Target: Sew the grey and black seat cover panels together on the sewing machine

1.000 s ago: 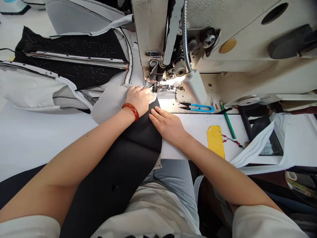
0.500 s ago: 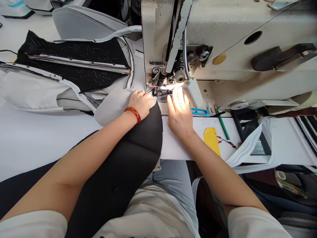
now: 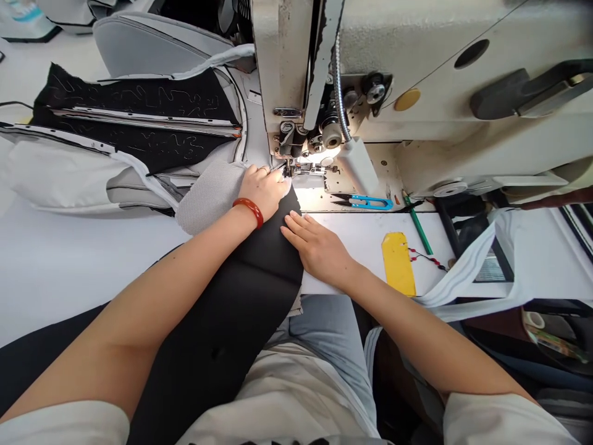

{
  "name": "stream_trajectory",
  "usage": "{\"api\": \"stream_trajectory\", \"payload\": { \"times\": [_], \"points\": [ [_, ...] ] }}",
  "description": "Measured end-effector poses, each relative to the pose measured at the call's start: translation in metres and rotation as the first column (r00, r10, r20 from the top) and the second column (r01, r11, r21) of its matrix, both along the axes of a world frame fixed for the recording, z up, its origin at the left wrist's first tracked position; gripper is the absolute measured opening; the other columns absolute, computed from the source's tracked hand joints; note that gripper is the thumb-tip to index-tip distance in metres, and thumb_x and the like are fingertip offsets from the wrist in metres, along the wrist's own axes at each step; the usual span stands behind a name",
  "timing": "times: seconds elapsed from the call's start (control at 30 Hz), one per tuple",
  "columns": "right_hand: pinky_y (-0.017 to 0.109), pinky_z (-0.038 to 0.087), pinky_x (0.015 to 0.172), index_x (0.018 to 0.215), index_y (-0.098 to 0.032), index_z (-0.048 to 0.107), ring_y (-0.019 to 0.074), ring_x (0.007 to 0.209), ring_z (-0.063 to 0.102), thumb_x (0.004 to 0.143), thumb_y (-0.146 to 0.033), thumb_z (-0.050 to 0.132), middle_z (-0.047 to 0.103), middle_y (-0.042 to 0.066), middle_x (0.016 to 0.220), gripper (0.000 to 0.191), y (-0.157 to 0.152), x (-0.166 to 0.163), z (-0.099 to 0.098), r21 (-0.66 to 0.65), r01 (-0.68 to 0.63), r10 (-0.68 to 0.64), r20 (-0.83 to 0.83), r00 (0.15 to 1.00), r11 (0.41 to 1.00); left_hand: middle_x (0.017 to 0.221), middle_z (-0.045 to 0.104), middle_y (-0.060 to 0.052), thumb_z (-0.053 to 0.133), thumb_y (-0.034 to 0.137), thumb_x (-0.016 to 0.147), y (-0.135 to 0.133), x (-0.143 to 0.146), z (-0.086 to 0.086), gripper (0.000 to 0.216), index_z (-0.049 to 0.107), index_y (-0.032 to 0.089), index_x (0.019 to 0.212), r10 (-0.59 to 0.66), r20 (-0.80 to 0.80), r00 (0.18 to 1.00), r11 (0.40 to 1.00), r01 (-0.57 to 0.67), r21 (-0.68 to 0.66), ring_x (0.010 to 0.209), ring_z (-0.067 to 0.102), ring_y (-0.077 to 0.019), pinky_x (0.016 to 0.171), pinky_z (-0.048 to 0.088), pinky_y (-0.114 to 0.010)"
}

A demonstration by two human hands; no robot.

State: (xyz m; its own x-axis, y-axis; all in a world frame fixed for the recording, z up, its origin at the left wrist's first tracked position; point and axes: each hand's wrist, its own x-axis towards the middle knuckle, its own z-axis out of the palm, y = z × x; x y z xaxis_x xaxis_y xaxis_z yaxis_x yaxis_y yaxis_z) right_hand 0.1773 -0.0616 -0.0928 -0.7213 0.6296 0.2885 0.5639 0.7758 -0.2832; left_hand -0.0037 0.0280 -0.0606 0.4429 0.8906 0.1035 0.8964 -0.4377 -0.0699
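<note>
My left hand (image 3: 263,191), a red bangle (image 3: 249,210) on its wrist, is closed at the edge of a grey mesh fabric piece (image 3: 208,194) over the black fabric (image 3: 259,266). Its fingertips are just left of the presser foot (image 3: 288,170) of a sewing machine (image 3: 417,105); the exact grip is partly hidden. My right hand (image 3: 317,247) lies flat with fingers stretched out, its fingertips on the right edge of the black fabric. From the machine bed that fabric hangs down over my lap.
Blue thread snips (image 3: 364,202) lie on the machine bed. To the right are a green pencil (image 3: 419,228), a yellow tag (image 3: 398,264) and white strips (image 3: 467,266). A black and grey sewn piece (image 3: 139,117) lies at the left.
My right hand has moved from beside the presser foot down and left onto the black fabric's edge, uncovering the snips' blades. My left hand stays by the foot. The view has shifted slightly.
</note>
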Motion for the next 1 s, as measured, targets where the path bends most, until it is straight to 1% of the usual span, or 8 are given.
{"api": "stream_trajectory", "payload": {
  "times": [0.1,0.2,0.4,0.5,0.57,0.7,0.8,1.0],
  "points": [
    [0.053,0.034,0.118,0.132,-0.003,0.056,0.0280,0.144,0.034,0.086,0.003,0.039,0.049,0.023,0.145,0.049,0.000,0.005,0.004,-0.060,-0.020,0.019,-0.008,1.000,0.998,0.104,0.068,-0.006,0.040,0.007,0.088,0.004,0.003,0.004,0.035,0.070,0.022,0.099,-0.011,-0.055,0.998,1.000,0.009,-0.021,0.097,0.056,-0.0238,0.087,0.034,-0.042],
    [0.056,0.028,0.119,0.135,-0.003,0.053,0.0271,0.147,0.026,0.080,0.004,0.038,0.043,0.022,0.149,0.058,-0.014,0.016,0.012,-0.136,-0.139,0.138,-0.020,0.990,0.981,0.103,0.068,-0.009,0.037,0.006,0.087,0.008,0.003,0.006,0.037,0.069,0.021,0.098,-0.013,-0.084,0.996,1.000,0.011,-0.020,0.098,0.057,-0.0259,0.087,0.035,-0.044],
    [0.056,0.010,0.123,0.152,-0.011,0.032,0.0241,0.150,0.017,0.070,-0.003,0.046,0.036,0.010,0.156,0.083,-0.049,0.026,0.035,-0.339,-0.340,0.353,-0.024,0.935,0.877,0.108,0.066,-0.013,0.042,0.008,0.086,-0.018,0.012,0.025,0.034,0.067,0.018,0.108,0.006,-0.091,0.996,1.000,-0.005,0.009,0.109,0.054,-0.0309,0.095,0.034,-0.051],
    [0.053,0.007,0.124,0.152,-0.013,0.033,0.0239,0.151,0.016,0.074,-0.007,0.049,0.042,0.007,0.154,0.080,-0.059,0.013,0.037,-0.337,-0.402,0.414,-0.037,0.909,0.851,0.108,0.064,-0.019,0.037,0.005,0.087,-0.036,0.021,0.040,0.037,0.067,0.012,0.107,0.159,-0.196,0.968,0.981,-0.178,-0.083,0.104,0.057,-0.0335,0.083,0.042,-0.047],
    [0.052,0.008,0.124,0.152,-0.012,0.032,0.0246,0.150,0.019,0.080,-0.013,0.052,0.043,0.009,0.153,0.075,-0.064,0.000,0.033,-0.332,-0.438,0.446,-0.055,0.893,0.836,0.109,0.062,-0.021,0.035,0.003,0.087,-0.039,0.023,0.046,0.040,0.066,0.010,0.111,0.157,-0.280,0.947,0.951,-0.221,-0.216,0.096,0.061,-0.0319,0.074,0.045,-0.041],
    [0.046,0.016,0.124,0.149,-0.015,0.037,0.0189,0.147,0.029,0.094,-0.008,0.037,0.045,0.008,0.151,0.055,-0.069,-0.027,0.024,-0.310,-0.417,0.419,-0.065,0.906,0.854,0.110,0.062,-0.015,0.042,0.006,0.086,-0.025,0.015,0.049,0.047,0.059,0.018,0.127,0.052,-0.310,0.949,0.912,-0.172,-0.373,0.095,0.064,-0.0285,0.076,0.047,-0.035],
    [0.046,0.023,0.122,0.148,-0.017,0.041,0.0179,0.145,0.033,0.098,-0.007,0.032,0.048,0.008,0.149,0.051,-0.067,-0.043,0.021,-0.277,-0.388,0.384,-0.070,0.921,0.879,0.108,0.064,-0.011,0.048,0.010,0.084,-0.014,0.006,0.042,0.047,0.061,0.023,0.127,0.046,-0.257,0.965,0.910,-0.147,-0.387,0.094,0.065,-0.0279,0.078,0.048,-0.035],
    [0.047,0.026,0.121,0.149,-0.017,0.040,0.0216,0.144,0.035,0.100,-0.010,0.033,0.046,0.011,0.151,0.050,-0.047,-0.064,0.015,-0.186,-0.376,0.367,-0.084,0.926,0.908,0.100,0.066,-0.012,0.046,0.014,0.085,0.003,0.007,0.032,0.039,0.069,0.019,0.116,-0.010,-0.215,0.976,0.936,-0.066,-0.345,0.094,0.064,-0.0271,0.078,0.048,-0.035]
  ]
}}
